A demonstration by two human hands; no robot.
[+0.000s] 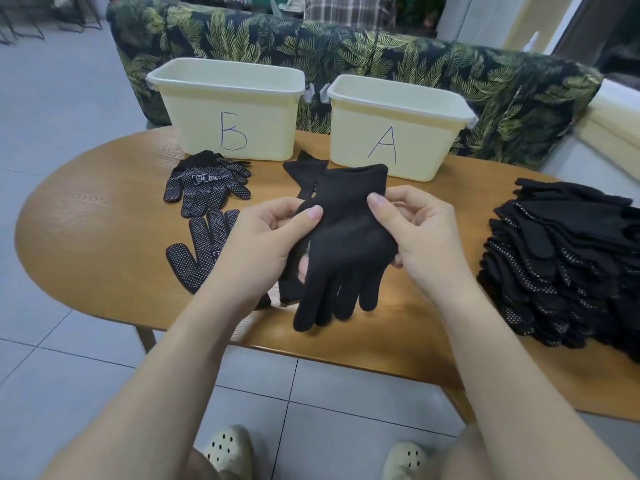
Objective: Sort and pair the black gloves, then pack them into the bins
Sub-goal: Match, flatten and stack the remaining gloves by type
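Note:
Above the middle of the table I hold a plain black glove (346, 237), cuff away from me and fingers hanging toward me. My left hand (263, 244) pinches its left edge and my right hand (412, 237) pinches its right edge. Another plain black glove (304, 168) lies behind it on the table, partly hidden. Left of my hands lie a dotted black glove (204, 251) and, farther back, a small heap of dotted gloves (207, 187). A tall stack of black gloves (568, 268) sits at the right. Two cream bins stand at the back: bin B (228, 109) and bin A (398, 133).
The oval wooden table (90, 209) has its near edge just in front of my knees. A leaf-patterned sofa (381, 53) stands right behind the bins. Grey tiled floor lies to the left and below.

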